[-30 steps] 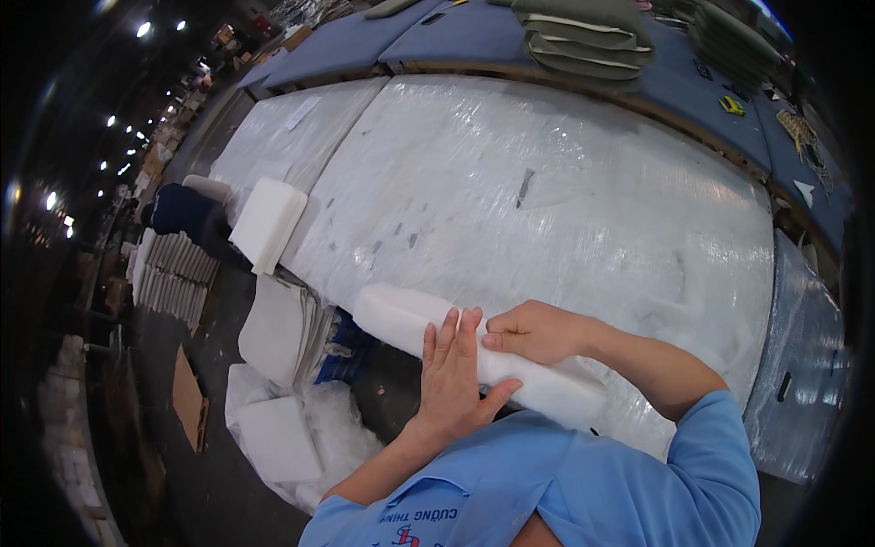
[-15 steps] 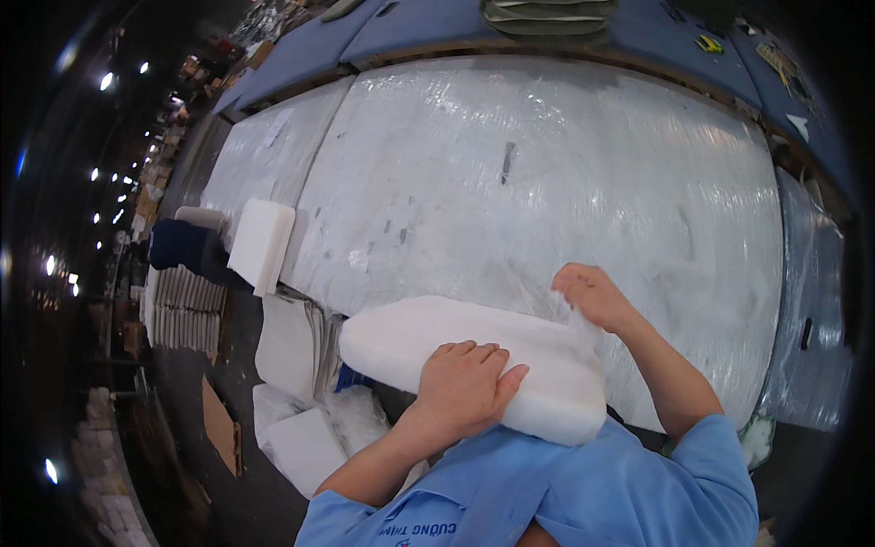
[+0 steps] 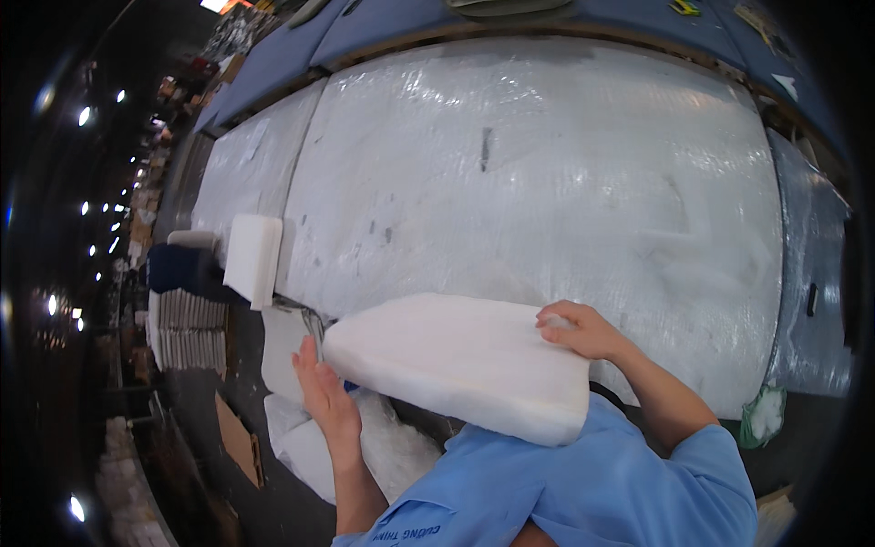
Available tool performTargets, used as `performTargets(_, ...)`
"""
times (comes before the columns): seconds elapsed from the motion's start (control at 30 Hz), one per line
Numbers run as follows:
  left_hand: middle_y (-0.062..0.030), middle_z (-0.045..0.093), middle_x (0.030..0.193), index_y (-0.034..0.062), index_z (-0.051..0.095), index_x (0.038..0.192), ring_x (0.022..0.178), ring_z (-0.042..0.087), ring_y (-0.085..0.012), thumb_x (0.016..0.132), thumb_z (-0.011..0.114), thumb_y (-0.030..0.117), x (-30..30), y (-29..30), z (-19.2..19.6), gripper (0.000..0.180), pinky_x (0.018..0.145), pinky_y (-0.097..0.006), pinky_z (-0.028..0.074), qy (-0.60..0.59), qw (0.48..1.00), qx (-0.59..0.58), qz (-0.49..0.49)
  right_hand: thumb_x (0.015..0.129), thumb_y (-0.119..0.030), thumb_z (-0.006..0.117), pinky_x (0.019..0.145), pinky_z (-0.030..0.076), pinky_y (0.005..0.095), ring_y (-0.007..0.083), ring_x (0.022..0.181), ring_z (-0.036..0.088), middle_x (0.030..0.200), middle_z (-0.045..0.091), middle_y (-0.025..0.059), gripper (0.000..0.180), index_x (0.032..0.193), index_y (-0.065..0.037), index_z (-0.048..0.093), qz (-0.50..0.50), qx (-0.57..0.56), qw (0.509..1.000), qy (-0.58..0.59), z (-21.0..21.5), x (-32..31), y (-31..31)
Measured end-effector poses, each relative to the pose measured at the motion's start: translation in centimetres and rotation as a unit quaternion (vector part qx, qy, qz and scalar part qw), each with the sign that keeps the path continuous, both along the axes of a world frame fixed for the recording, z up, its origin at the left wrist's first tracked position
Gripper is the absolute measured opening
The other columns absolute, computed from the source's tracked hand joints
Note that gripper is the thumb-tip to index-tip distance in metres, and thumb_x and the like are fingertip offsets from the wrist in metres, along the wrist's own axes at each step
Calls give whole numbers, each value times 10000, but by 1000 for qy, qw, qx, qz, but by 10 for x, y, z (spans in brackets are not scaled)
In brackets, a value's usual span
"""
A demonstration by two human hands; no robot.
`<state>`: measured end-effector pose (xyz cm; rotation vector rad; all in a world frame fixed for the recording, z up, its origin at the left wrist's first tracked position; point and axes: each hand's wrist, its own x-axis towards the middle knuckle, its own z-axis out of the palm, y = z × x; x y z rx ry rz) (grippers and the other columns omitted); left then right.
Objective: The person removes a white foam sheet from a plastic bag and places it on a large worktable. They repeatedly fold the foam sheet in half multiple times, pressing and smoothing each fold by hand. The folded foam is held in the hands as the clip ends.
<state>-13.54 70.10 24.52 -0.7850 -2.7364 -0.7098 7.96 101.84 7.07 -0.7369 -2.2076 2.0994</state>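
A thick white padded cushion (image 3: 456, 360), straight at its right end and tapering to the left, lies across the near edge of the film-covered table (image 3: 547, 182), against my blue shirt. My left hand (image 3: 330, 401) is open beside the tapered end, its fingers stretched out and held close together. At the far right corner, my right hand (image 3: 579, 330) grips the cushion with bent fingers. The underside of the cushion is hidden.
White sheets and clear plastic bags (image 3: 392, 438) lie low on the left. Beyond them stand a white cushion (image 3: 253, 260), a dark blue item (image 3: 178, 267) and a stack of pale pads (image 3: 190, 328). Blue-topped tables (image 3: 401, 27) line the far side. A green-edged bag (image 3: 764, 415) sits at right.
My left hand has left the cushion's top and moved left to its tapered end, opening out. My right hand has come down from above the film onto the cushion's right corner.
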Motion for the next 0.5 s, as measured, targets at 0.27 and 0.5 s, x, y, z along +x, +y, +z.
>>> performTargets(0.27, -194, 614, 1446, 123, 598, 1464, 1462, 414, -456, 1120, 365, 392, -49, 54, 18, 494, 1256, -566, 192, -159, 935, -278, -151, 963, -238, 718, 890, 533, 326, 206, 1034, 688, 1140, 738, 116, 242, 1121, -61, 765, 81, -36, 996, -23, 0, -2, 2)
performTargets(0.5, -131, 602, 1487, 177, 529, 1526, 1451, 458, -381, 1124, 310, 493, -100, 6, -2, 556, 1208, -526, 328, -239, 951, 173, -95, 997, -207, 667, 830, 526, 309, 170, 945, 677, 1108, 748, 90, 222, 1110, -39, 759, -73, 32, 996, 45, -20, 4, 4)
